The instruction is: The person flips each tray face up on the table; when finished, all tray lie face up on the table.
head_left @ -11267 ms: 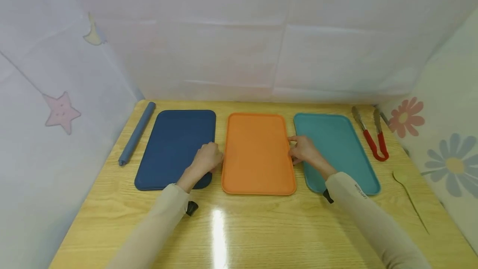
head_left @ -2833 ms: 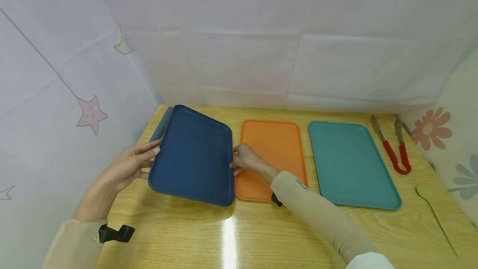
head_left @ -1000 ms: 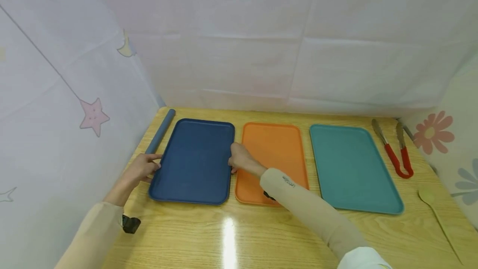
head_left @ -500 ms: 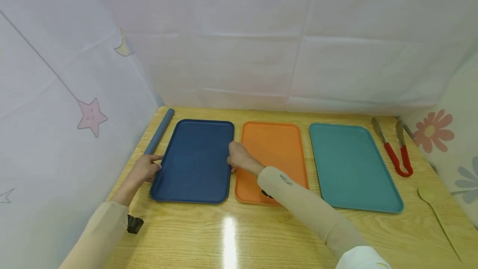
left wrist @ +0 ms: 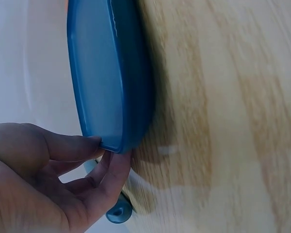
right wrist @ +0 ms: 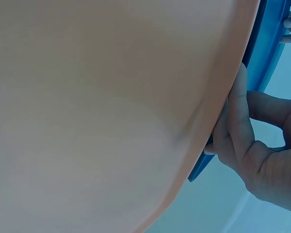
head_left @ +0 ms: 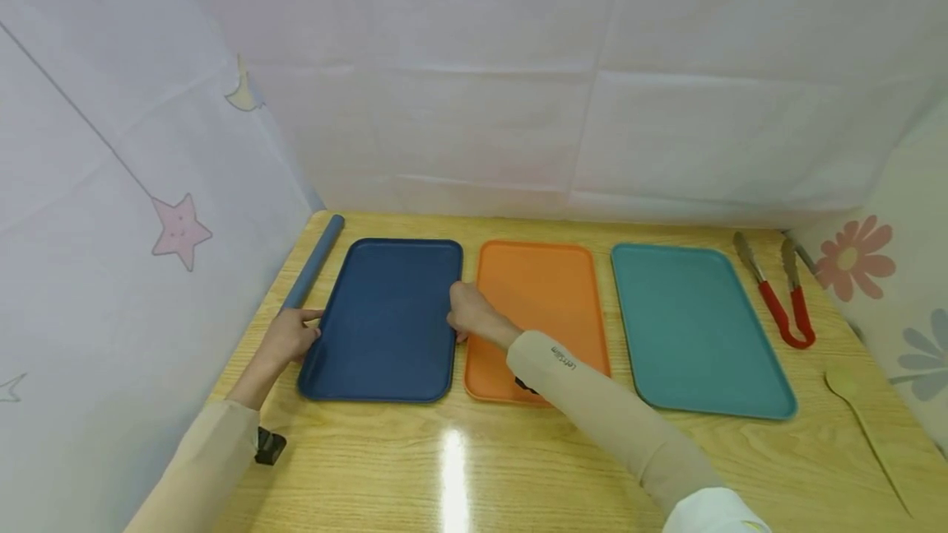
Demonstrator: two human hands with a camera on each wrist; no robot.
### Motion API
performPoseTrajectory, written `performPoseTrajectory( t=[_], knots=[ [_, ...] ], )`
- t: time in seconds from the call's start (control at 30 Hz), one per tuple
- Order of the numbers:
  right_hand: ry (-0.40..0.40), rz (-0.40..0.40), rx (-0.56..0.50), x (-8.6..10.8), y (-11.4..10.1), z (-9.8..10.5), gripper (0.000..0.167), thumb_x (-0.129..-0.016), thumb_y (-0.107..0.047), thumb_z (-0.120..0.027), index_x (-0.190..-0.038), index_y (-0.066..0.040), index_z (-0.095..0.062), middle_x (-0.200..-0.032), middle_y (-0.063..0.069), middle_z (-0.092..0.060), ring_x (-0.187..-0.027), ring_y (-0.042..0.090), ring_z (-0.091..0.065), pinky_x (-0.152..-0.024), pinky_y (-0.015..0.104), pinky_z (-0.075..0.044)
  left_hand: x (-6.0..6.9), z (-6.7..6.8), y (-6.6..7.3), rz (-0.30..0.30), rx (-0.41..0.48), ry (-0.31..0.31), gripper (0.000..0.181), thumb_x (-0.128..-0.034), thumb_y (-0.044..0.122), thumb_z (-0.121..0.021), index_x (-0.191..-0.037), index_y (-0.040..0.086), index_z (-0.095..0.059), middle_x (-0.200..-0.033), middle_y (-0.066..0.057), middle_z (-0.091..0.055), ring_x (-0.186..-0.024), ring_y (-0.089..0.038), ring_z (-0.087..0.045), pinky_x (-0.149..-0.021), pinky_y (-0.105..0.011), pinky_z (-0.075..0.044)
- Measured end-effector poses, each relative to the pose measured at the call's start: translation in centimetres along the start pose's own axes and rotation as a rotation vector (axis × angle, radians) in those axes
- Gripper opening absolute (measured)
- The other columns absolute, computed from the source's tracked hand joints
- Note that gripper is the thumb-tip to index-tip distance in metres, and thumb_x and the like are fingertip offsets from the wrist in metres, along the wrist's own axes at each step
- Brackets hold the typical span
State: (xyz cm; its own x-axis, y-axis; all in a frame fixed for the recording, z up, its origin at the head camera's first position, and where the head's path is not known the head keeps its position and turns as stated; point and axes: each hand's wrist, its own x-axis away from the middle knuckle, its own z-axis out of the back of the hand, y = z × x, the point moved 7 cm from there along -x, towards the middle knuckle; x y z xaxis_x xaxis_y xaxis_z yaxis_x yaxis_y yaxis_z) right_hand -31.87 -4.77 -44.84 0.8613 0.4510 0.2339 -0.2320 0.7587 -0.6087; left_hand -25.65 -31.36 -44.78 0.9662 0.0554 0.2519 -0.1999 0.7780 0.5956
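Observation:
A dark blue rectangular tray (head_left: 385, 319) lies flat on the wooden table at the left of the row. At its left edge my left hand (head_left: 289, 337) holds the rim; in the left wrist view the thumb is on the rim and fingers (left wrist: 117, 177) are against the outer wall. My right hand (head_left: 474, 309) holds the tray's right edge, its fingers reaching down into the narrow gap beside the orange tray (head_left: 541, 286). The right forearm crosses above the orange tray and hides part of it. The right wrist view shows the right hand's thumb (right wrist: 266, 108) at the blue rim.
A teal tray (head_left: 699, 327) lies to the right, then red-handled tongs (head_left: 787, 315) and a yellowish long-handled spoon (head_left: 848, 391). A grey-blue rolled-up item (head_left: 314, 261) lies along the table's left edge, close to my left hand. Fabric walls (head_left: 474, 105) enclose the back and sides.
Earlier both hands were at the orange tray's sides; then they held the blue tray raised and tilted. It now lies flat. Over the last second, hands and tray have barely moved.

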Motion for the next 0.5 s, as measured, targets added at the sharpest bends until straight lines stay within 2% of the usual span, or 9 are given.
performPoseTrajectory(
  t=[0.2,0.33,0.4,0.47,0.5],
  knots=[
    [-0.016,-0.009,0.009,-0.3,0.3,-0.2,0.015,-0.088,0.011,-0.049,-0.083,0.003,-0.061,-0.051,0.009,-0.057,-0.045,0.017,-0.063,-0.043,0.022,-0.049,-0.3,-0.3,-0.3,0.007,-0.009,-0.011,0.044,-0.0952,-0.001,-0.047,-0.137,-0.015,-0.043,-0.048,0.003,-0.033,-0.04,-0.009,-0.035,-0.053,-0.038,-0.055],
    [-0.017,-0.029,-0.121,-0.4,0.8,0.4,0.015,-0.09,0.005,-0.052,-0.076,0.001,-0.055,-0.056,0.015,-0.061,-0.049,0.022,-0.065,-0.048,0.026,-0.052,-0.5,-0.2,-0.2,-0.024,-0.035,0.002,0.044,-0.0941,-0.002,-0.048,-0.135,-0.017,-0.043,-0.048,0.001,-0.036,-0.04,-0.01,-0.038,-0.05,-0.037,-0.053],
    [-0.011,-0.052,-0.203,-0.1,1.2,0.8,0.02,-0.092,0.001,-0.052,-0.072,-0.001,-0.049,-0.06,0.019,-0.064,-0.052,0.025,-0.067,-0.05,0.029,-0.054,-0.4,-0.2,0.1,-0.052,-0.101,0.017,0.043,-0.0942,0.0,-0.049,-0.133,-0.018,-0.044,-0.051,-0.006,-0.046,-0.041,-0.016,-0.044,-0.049,-0.038,-0.052],
    [-0.014,-0.056,-0.283,0.5,1.4,1.2,0.014,-0.094,-0.002,-0.051,-0.084,0.007,-0.056,-0.067,0.024,-0.066,-0.058,0.03,-0.069,-0.054,0.034,-0.057,-0.1,-0.1,0.7,-0.062,-0.206,0.053,0.041,-0.0946,0.003,-0.05,-0.131,-0.017,-0.048,-0.068,-0.02,-0.061,-0.052,-0.028,-0.057,-0.054,-0.044,-0.053],
    [-0.016,-0.054,-0.306,0.8,1.4,1.4,0.016,-0.095,-0.004,-0.051,-0.095,0.011,-0.058,-0.07,0.025,-0.067,-0.06,0.031,-0.069,-0.056,0.036,-0.057,0.2,0.0,1.0,-0.064,-0.268,0.082,0.04,-0.0948,0.005,-0.05,-0.129,-0.015,-0.051,-0.077,-0.025,-0.064,-0.059,-0.034,-0.061,-0.056,-0.048,-0.052]
  ],
)
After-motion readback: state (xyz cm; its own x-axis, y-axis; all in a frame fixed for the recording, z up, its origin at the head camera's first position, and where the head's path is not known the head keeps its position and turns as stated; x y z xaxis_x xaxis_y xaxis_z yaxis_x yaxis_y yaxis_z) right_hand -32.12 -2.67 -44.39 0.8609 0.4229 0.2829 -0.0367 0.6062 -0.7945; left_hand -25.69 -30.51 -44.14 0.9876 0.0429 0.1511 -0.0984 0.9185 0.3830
